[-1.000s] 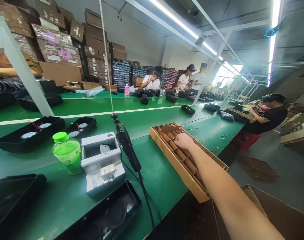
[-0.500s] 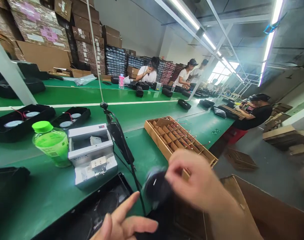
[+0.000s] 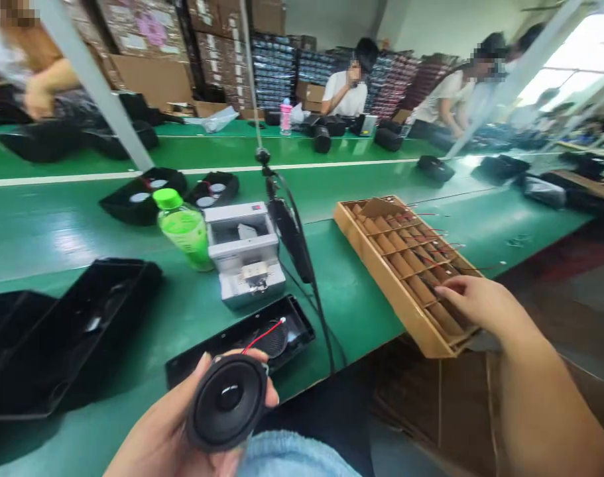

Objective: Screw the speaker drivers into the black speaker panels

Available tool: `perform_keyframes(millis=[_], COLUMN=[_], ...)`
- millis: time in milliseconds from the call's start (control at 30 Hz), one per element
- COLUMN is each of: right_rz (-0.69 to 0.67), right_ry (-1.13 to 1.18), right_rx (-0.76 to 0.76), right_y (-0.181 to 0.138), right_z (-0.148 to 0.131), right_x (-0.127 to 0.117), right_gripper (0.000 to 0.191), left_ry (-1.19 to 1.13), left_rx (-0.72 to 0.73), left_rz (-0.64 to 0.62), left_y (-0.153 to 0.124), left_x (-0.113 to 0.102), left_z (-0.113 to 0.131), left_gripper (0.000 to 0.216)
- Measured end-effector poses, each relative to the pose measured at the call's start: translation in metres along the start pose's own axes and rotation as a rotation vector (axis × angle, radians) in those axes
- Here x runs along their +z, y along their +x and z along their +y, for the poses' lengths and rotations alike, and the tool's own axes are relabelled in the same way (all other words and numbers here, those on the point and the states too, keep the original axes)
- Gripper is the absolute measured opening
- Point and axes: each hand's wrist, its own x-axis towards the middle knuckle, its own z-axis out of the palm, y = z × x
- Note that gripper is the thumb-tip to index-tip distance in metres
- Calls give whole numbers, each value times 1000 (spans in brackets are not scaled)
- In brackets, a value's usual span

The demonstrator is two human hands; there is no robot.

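Observation:
My left hand (image 3: 167, 424) is closed around a round black speaker (image 3: 227, 403), its cone facing up toward me. A red wire (image 3: 262, 334) with a white plug sticks out behind it. Just beyond lies a long black speaker housing (image 3: 207, 354) with a round grille inside. My right hand (image 3: 473, 301) is at the near right part of a divided cardboard box (image 3: 396, 291). Its fingers are bent together over a compartment, and what they grip is hidden. Thin red wires with white plugs hang over the box's far side.
A grey-white device (image 3: 244, 248), a green-capped bottle (image 3: 182, 228) and a black hanging power tool (image 3: 292, 238) stand beyond the housing. Black casings (image 3: 97, 324) lie at left. Several people work across the green bench (image 3: 326, 258). A carton (image 3: 431, 397) is below the bench edge at right.
The speaker, blurred by my right hand before, is now in my left hand. My right hand has moved right to the divided box. The view has turned left.

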Motion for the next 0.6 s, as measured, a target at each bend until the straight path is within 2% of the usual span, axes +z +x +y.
perform_keyframes(millis=[67,133,167,267,333,367,467,600], right_rz=[-53,-99,-123,-187,-221,-234,-259,-267], right_ry=[-127,-215,-249,-323,-346,-349,-331,-274], right_rx=[54,78,87,114,114,105,69,15], right_y=[19,30,33,43,50,54,61,62], right_z=[8,13,15,21,25,27,32,39], right_x=[5,8,9,9,10,10,10,8], right_gripper=[29,30,31,33,32,32,29,27], left_ry=[42,198,331,904,1237,1366,1639,1846], left_rx=[96,214,279,546,684,720,736,668], left_rz=[23,71,119,371,463,460,344,256], left_y=[-7,-11,-12,-18,-20,-21,-14,4], left_x=[-7,-25,-37,-66,-70,-67,-47,-31], left_z=[7,13,15,22,26,27,31,29], left_gripper=[64,66,67,65,59,54,37,34])
